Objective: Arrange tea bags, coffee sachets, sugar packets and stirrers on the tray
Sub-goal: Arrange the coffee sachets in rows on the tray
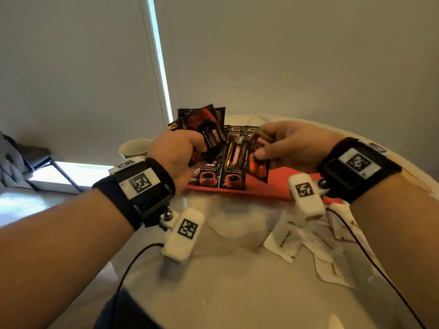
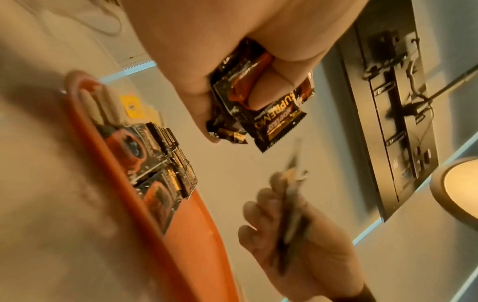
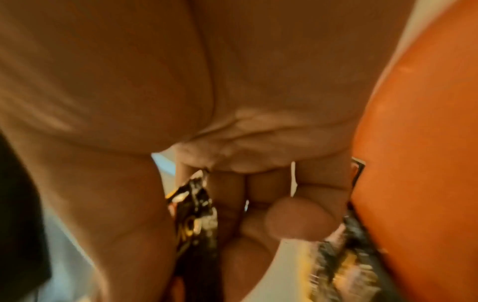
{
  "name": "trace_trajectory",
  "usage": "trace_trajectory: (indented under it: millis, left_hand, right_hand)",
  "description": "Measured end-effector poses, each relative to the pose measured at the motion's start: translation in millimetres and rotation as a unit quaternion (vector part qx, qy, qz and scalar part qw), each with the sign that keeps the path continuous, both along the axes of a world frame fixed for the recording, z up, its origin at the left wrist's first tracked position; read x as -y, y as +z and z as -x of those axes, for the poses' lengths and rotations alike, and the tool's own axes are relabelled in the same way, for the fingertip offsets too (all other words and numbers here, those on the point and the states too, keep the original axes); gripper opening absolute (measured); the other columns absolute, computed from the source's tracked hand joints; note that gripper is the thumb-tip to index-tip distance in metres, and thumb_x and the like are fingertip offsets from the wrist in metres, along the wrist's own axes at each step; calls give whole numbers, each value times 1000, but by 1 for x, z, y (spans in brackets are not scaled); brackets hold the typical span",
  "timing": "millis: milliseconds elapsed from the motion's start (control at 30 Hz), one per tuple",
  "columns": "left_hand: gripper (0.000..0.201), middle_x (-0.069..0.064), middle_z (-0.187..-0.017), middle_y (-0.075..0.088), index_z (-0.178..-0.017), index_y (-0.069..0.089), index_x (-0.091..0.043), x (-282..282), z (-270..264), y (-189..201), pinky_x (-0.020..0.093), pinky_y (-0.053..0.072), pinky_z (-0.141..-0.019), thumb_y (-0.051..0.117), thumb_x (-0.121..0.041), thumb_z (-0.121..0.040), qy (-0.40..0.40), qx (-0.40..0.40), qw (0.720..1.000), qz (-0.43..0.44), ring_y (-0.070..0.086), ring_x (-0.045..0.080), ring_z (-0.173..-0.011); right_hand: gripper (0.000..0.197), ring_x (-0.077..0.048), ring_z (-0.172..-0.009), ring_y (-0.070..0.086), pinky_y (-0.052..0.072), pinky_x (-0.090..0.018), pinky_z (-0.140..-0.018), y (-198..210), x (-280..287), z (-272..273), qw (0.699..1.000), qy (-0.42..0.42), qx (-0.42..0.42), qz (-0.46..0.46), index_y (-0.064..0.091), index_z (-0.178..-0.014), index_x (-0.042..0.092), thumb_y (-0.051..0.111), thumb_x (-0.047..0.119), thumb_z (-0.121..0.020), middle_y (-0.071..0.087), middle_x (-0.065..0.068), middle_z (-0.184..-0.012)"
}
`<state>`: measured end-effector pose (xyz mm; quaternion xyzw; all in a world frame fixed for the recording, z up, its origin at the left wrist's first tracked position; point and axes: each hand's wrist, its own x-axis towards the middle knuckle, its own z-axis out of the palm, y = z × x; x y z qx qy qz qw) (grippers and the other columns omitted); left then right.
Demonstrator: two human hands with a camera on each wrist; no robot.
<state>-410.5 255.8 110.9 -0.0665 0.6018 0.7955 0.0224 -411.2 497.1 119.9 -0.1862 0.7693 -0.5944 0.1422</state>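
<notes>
My left hand [image 1: 187, 148] grips a fanned bunch of black-and-red coffee sachets [image 1: 206, 124] above the left end of the orange tray [image 1: 268, 186]; the left wrist view shows its fingers curled round them [image 2: 248, 92]. My right hand [image 1: 280, 143] pinches one coffee sachet [image 1: 260, 165] over the tray's middle, and it appears edge-on between thumb and fingers in the right wrist view [image 3: 196, 208]. More coffee sachets [image 1: 221, 176] lie side by side on the tray. White sugar packets [image 1: 306, 241] lie scattered on the table to the near right.
A pale paper cup [image 1: 133, 148] stands left of the tray, behind my left hand. The round white table [image 1: 225, 269] has bare surface in front of the tray. A yellow packet [image 2: 131, 104] lies at the tray's far end. Cables trail from both wristbands.
</notes>
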Motion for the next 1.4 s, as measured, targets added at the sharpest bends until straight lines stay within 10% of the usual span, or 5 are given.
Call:
trace_trajectory:
  millis: [133,633,1000,1167,1400]
  left_hand:
    - [38,21,-115,72,-109,62,0,-30,9,1,55,62,-89,49,19,-78,-26,8,999,-20,72,34,-99]
    - [19,20,-107,71,-108,65,2,-81,55,-9,46,63,-78,63,1,-89,-139,19,984,-106,73,35,-96]
    - [32,20,-113,77,-121,67,-4,-57,71,-24,60,56,-98,65,-1,-90,-173,28,978,-110,74,40,-106]
    - [33,20,-105,78,-113,72,0,-54,74,-27,44,64,-70,69,2,-80,-180,7,978,-108,78,34,-93]
    - [39,18,-102,79,-116,71,-1,-55,74,-27,41,65,-69,67,8,-79,-159,-25,979,-127,78,33,-92]
  right_hand:
    - [33,-24,-82,68,54,-31,-61,-11,-6,16,975,-87,-11,206,67,-103,12,83,9,-74,71,-10,-97]
    - [29,-31,-90,66,45,-44,-77,-32,2,64,958,-235,-31,159,74,-103,13,85,11,-76,74,-17,-104]
    - [13,-16,-66,63,51,-24,-54,-42,5,69,937,-242,28,250,64,-82,15,75,10,-85,71,-8,-85]
    - [17,-17,-66,60,51,-25,-56,-38,4,68,932,-259,44,251,63,-80,14,78,20,-78,69,-7,-81]
    - [21,-13,-56,55,48,-23,-52,-38,11,66,919,-291,70,257,63,-81,11,75,28,-87,63,-7,-73]
